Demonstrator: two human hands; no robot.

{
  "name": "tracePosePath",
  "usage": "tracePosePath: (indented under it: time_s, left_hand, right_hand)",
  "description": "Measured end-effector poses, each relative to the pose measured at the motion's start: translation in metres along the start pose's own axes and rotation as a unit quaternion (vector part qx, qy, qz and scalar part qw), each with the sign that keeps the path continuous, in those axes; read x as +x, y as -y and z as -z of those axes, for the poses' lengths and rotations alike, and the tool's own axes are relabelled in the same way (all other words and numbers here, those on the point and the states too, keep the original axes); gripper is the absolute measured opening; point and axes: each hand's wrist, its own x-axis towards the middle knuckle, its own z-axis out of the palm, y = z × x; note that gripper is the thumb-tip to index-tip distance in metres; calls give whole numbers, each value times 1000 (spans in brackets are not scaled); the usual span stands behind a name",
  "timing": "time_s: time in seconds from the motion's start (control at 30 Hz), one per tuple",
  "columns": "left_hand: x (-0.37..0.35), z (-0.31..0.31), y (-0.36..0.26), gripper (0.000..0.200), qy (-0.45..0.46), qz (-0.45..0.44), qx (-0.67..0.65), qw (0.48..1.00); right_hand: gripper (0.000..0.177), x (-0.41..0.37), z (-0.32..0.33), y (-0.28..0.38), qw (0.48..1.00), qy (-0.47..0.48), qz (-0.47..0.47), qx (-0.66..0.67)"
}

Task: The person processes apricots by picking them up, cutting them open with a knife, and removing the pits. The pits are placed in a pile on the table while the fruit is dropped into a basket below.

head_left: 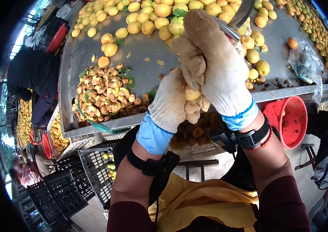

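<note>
Both hands wear off-white knit gloves with blue cuffs beneath, and they meet over the near edge of the metal table. My right hand (226,69) is closed around a knife (243,14); its curved metal blade points up and away, and most of its handle is hidden in the glove. My left hand (173,94) has its fingers curled round a yellow apricot (192,94), which shows partly between the two gloves. Whole apricots (147,27) spread across the table beyond my hands. Left of them lies a heap of split apricot pieces (104,91) with green leaves.
A red bucket (293,121) stands below the table's right edge, near a clear plastic bag (307,62). Below the table's front edge is a container of brownish fruit (197,133). Black crates (98,174) stand lower left. A person in dark clothes (34,79) bends at the left.
</note>
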Motion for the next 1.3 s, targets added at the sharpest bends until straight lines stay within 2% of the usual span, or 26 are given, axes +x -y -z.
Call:
tracePosePath:
  time_s: [0.03,0.07,0.1,0.13,0.17,0.2,0.23,0.27,0.33,0.37,0.43,0.47,0.53,0.63,0.73,0.8,0.87,0.93,1.0,1.07,1.1,1.13,1.2,1.23,1.27,1.3]
  left_hand:
    - [-1,-4,0,29,-75,-15,-13,997]
    - [-2,-2,0,29,-76,-16,-13,997]
    - [-2,3,-1,30,-32,-45,100,993]
    - [-3,8,-1,30,12,-74,211,975]
    - [-1,12,-2,30,11,-73,211,975]
    - [4,16,-4,30,5,-29,113,993]
    - [7,19,-5,30,-1,14,14,1000]
    - [8,18,-4,30,-2,14,14,1000]
    - [12,16,0,33,-23,-32,104,994]
    - [15,17,-1,33,-22,-32,105,994]
    - [18,18,-3,32,39,12,23,999]
    - [18,16,-2,32,38,12,24,999]
    - [18,7,-1,30,-27,-2,43,999]
    - [25,9,-6,29,-20,63,5,998]
    - [26,9,-11,32,1,92,21,996]
    - [32,13,-6,34,2,85,-2,996]
    - [33,11,-6,37,5,78,-23,997]
    - [29,9,-4,41,-9,104,-58,993]
    - [31,15,0,44,-26,88,-38,995]
    - [30,14,-4,44,55,123,-110,985]
    - [29,9,0,41,-31,94,-127,987]
    - [24,-14,-3,41,-26,91,-124,988]
    - [16,-49,-9,35,-168,55,-96,979]
    - [21,-12,-4,34,-22,104,-154,982]
    - [21,-6,-2,34,-20,101,-154,983]
    - [21,-4,1,35,-14,86,-159,983]
  right_hand:
    - [40,4,-7,-17,974,-68,151,-153]
    - [40,6,-10,-26,898,-131,295,-300]
    - [40,5,-4,-25,898,-131,294,-300]
    - [40,4,-1,-13,949,-80,221,-210]
    - [40,3,0,1,982,-28,143,-116]
    - [40,4,-2,11,997,24,63,-20]
    - [42,4,-9,18,999,-34,24,-31]
    - [42,6,-4,16,999,-34,23,-30]
    - [42,15,7,13,990,-52,-41,122]
    - [43,15,8,15,991,-73,-51,100]
    - [44,18,11,13,989,-91,-49,102]
    - [45,19,12,12,987,-108,-49,104]
    - [46,21,12,12,985,-131,-47,106]
    - [46,23,17,11,985,-115,-47,118]
    - [47,26,17,10,984,-120,-31,125]
    - [47,27,13,13,975,-168,-35,142]
    - [44,27,23,11,974,-128,-33,182]
    - [47,27,24,11,969,-152,-31,191]
    - [48,26,21,13,971,-154,-29,180]
    - [50,25,17,18,974,-154,-23,167]
    - [50,24,13,21,975,-145,-28,166]
    - [51,25,10,24,976,-138,-33,165]
    - [50,30,13,25,974,-123,-23,186]
    - [50,31,14,23,954,-158,-40,252]
    - [50,31,15,22,927,-194,-59,317]
    - [50,30,15,21,934,-183,-55,301]
